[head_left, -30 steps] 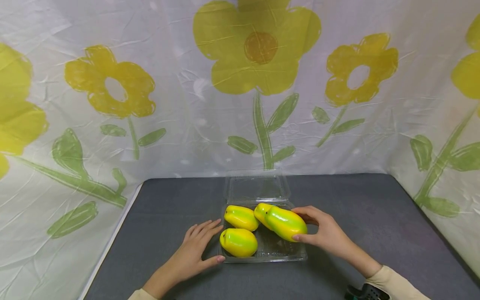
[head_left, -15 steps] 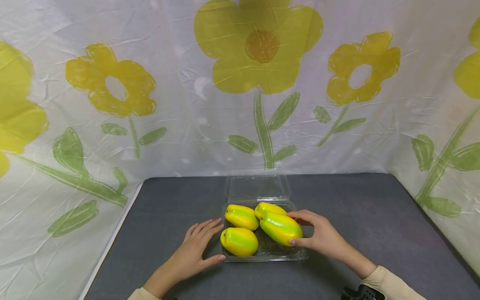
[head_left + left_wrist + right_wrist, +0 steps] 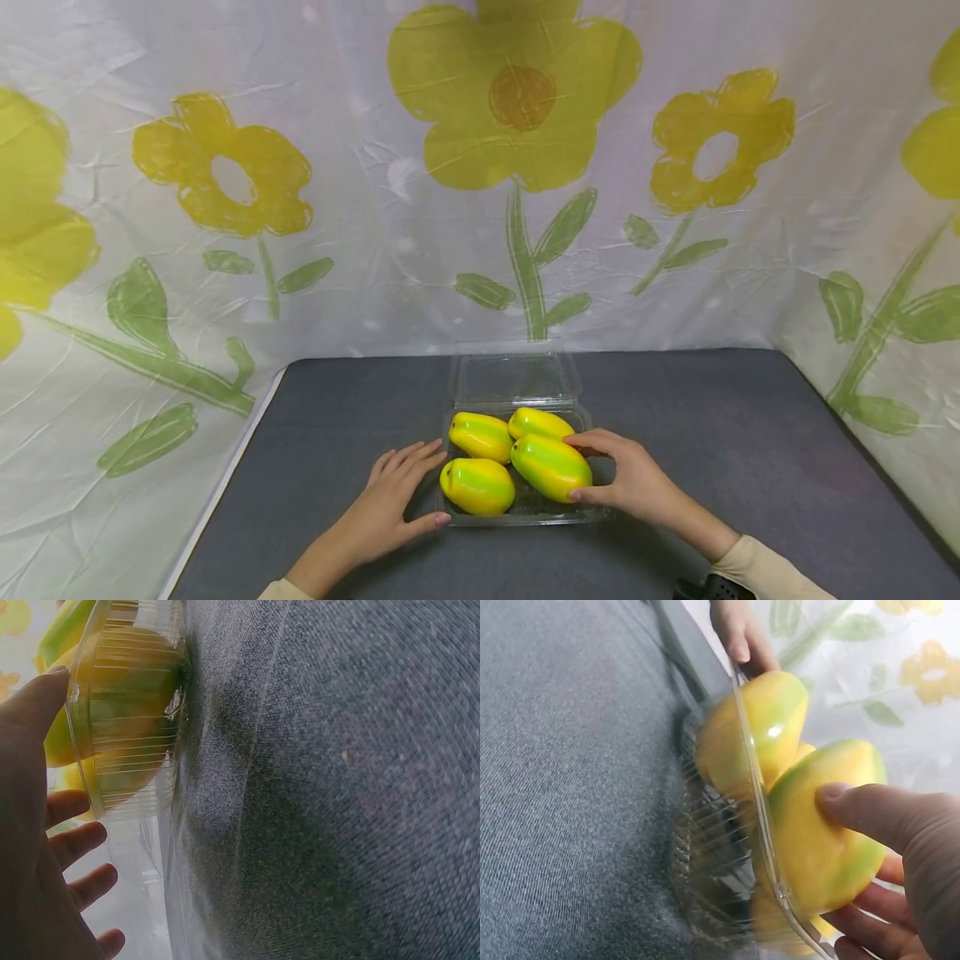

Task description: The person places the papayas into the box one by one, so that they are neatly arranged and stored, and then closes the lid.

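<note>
My right hand [image 3: 637, 481] grips a yellow-green mango [image 3: 551, 468] by its right end, thumb in front and fingers behind. That mango is tilted over the front right part of a clear plastic clamshell box [image 3: 540, 518]; in the right wrist view the held mango [image 3: 829, 829] stands partly above the rim. Three similar mangoes lie in the box: one at front left [image 3: 477, 487], one at back left [image 3: 480, 437], one at back right [image 3: 540, 422]. My left hand [image 3: 386, 504] has its fingers spread at the box's left side, its thumb [image 3: 45, 697] at the rim.
The box's clear lid [image 3: 516, 379] is folded back, lying behind it. A dark grey cloth-covered table [image 3: 360, 400] lies beneath everything. Cloth with printed flowers [image 3: 360, 150] hangs at the back and both sides.
My right hand has moved left and toward me, lowering the mango from across the back right mango into the front right of the box. My left hand has stayed in place.
</note>
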